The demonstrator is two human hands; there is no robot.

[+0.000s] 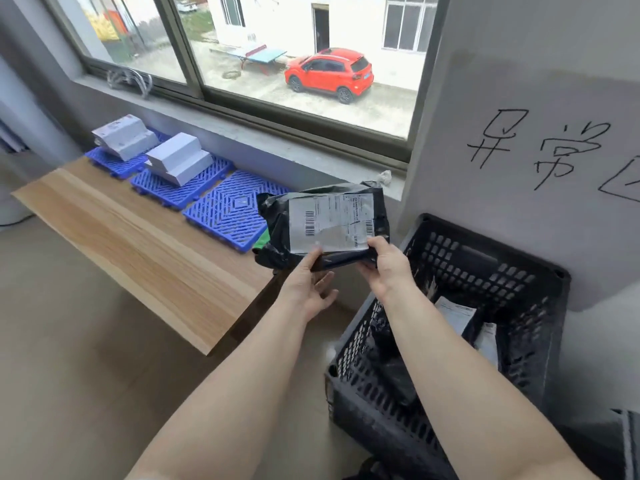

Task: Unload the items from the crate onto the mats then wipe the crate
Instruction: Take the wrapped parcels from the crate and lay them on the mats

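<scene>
Holding black parcel above table edge — right hand grips its lower rim, left hand open, fingertips supporting underneath; crate just right.

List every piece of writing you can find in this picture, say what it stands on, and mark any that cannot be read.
"异常", then a cut-off character: handwritten on the grey wall.
Shipping label on the black parcel: barcodes, print too small.
Labels on parcels in the crate: unreadable.
Red car's plate: blurred.
</scene>
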